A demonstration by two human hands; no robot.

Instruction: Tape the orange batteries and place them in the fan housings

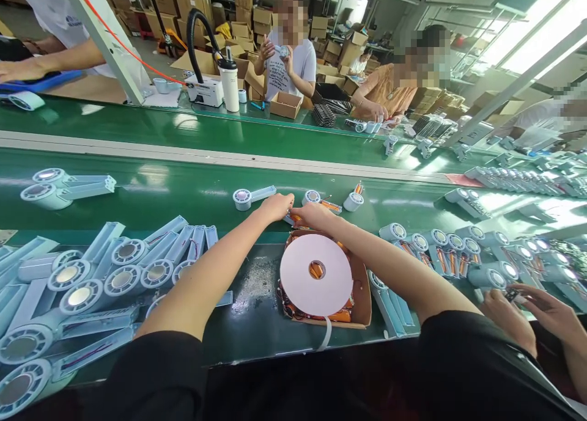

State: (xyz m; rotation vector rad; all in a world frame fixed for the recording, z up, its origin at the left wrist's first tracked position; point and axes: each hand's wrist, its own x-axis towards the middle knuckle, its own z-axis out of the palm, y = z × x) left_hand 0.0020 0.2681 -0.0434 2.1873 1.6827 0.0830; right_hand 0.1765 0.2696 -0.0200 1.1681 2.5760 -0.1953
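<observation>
My left hand (pixel 276 206) and my right hand (pixel 312 215) meet over the green conveyor belt (pixel 192 192), fingers pinched around a small orange part (pixel 296 217) that is mostly hidden between them. Just ahead of my hands lie a pale blue fan shell (pixel 252 196), a second pale blue shell with orange wires (pixel 321 201) and a small round white piece (pixel 353 201). Below my hands a big white tape roll (pixel 316 274) rests on a cardboard tray (pixel 364 299) of orange parts.
Several pale blue fan shells are piled at the left (pixel 105 274) and lined up at the right (pixel 454 250). A neighbour's hands (pixel 527 311) work at the lower right. Across the belt sit people, cardboard boxes (pixel 285 104) and a white bottle (pixel 229 85).
</observation>
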